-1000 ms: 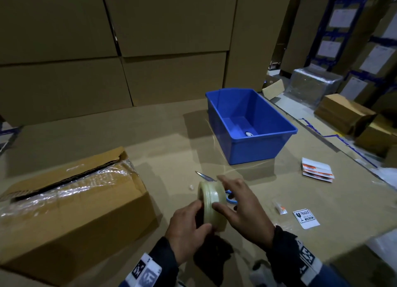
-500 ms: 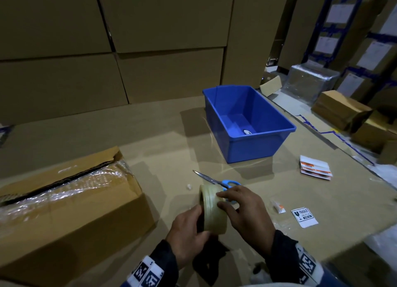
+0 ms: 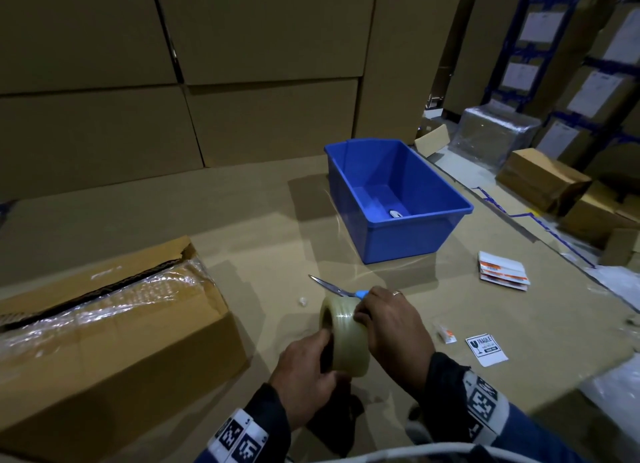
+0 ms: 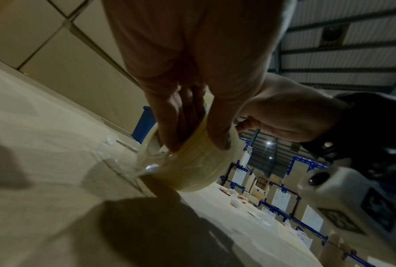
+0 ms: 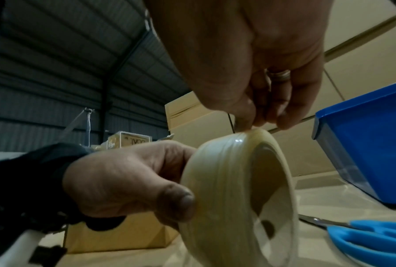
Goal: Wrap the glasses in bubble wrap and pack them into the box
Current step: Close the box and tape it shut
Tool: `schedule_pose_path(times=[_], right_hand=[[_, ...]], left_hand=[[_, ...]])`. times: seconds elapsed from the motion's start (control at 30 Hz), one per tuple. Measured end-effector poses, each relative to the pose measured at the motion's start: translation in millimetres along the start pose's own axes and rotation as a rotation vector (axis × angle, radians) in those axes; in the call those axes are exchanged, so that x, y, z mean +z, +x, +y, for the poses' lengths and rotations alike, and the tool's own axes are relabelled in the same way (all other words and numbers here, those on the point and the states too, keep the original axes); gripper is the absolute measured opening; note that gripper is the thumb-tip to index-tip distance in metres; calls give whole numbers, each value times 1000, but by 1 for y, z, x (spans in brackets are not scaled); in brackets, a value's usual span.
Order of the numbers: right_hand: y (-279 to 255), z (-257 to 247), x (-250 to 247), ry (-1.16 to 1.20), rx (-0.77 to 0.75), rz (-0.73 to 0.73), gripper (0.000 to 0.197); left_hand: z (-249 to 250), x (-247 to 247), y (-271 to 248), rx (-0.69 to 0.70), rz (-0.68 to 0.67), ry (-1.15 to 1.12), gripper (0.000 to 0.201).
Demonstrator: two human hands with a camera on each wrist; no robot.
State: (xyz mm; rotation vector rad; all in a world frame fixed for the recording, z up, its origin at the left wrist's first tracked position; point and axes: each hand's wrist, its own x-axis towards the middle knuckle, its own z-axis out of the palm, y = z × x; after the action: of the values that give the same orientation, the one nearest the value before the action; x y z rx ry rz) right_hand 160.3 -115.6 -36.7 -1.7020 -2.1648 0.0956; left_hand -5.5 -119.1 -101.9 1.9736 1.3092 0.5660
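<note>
Right hand (image 3: pixel 391 327) shifted onto tape roll (image 3: pixel 346 338) top, fingertips picking its edge, left hand (image 3: pixel 304 372) gripping roll

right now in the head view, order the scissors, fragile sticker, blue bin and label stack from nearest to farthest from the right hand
From the right hand:
1. scissors, partly hidden just beyond the fingers
2. fragile sticker, to its right
3. label stack, farther right and beyond
4. blue bin, straight ahead; close to the label stack, so that order is uncertain
</note>
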Motion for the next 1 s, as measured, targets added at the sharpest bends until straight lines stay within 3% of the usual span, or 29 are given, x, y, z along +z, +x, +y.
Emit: schedule_pose_path(times=[0.07,0.23,0.6,0.7,0.83,0.9,1.0], right_hand=[[1,1,2,-75,-75,34,38],[3,15,15,-104,-164,29,36],[14,21,17,-289,-175,-242,21],[14,25,13,-51,-93,-238,16],[-4,23,12,410,109,-48,7],[-17,16,17,471,111,-70,33],[-21,11,21,461,162,-11,35]], left_hand=[[-1,0,1,12,7,5,44],[-2,0,2,40,19,32,42],[-3,2,1,48,12,25,44],[-4,2,1,38,25,30,43],[-6,3,0,21,44,14,43],[-6,5,0,9,39,-11,41],[-7,5,-2,11,30,-35,42]])
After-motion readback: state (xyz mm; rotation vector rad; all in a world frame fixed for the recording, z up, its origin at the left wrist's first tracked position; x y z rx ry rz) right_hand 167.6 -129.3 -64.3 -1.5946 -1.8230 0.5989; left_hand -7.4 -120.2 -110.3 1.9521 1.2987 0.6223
